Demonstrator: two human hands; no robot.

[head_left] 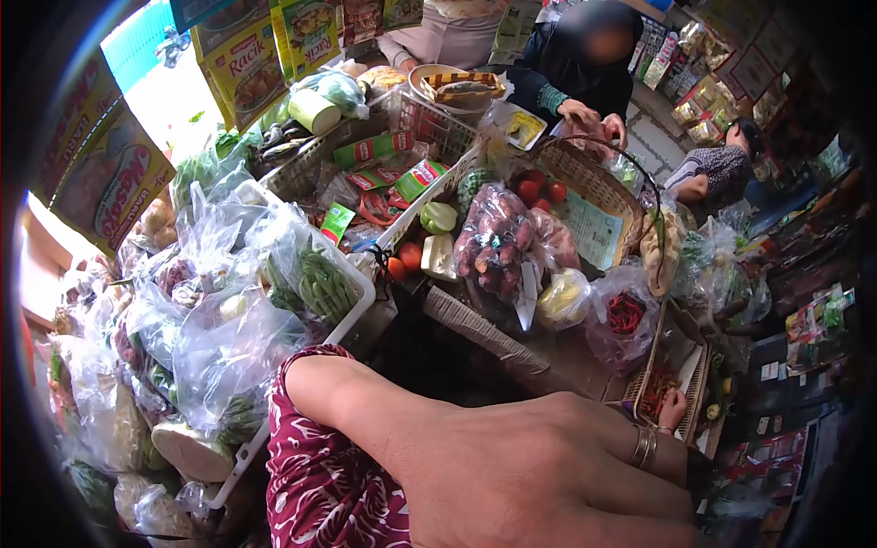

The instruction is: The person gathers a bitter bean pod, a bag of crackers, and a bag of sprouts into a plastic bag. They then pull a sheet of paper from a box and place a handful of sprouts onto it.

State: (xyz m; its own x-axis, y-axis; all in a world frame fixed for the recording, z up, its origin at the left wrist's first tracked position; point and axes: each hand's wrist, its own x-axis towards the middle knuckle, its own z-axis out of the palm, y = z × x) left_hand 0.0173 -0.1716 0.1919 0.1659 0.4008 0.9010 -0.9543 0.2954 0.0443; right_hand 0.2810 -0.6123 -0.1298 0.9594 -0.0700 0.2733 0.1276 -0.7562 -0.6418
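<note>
My left hand [539, 457] fills the lower middle, very near the camera. Its back faces me, fingers stretched to the right, gold rings [644, 447] on one of them. Nothing shows in its grasp, though the palm is hidden. A maroon patterned sleeve [333, 457] covers the forearm. Beyond it lie a bag of shallots [493, 239], a bag of red chillies [626, 313] and a wicker basket of small chillies [656, 395]. A smaller hand [672, 410] reaches into that basket; its arm is hidden, and it looks like another person's. My right hand is out of view.
Bagged vegetables and green beans [324, 285] fill a white crate [361, 288] at left. Seasoning packets [247, 78] hang overhead. Across the stall, a person in dark clothing [548, 68] handles a thin bag [594, 135]. Another person [713, 169] is at right.
</note>
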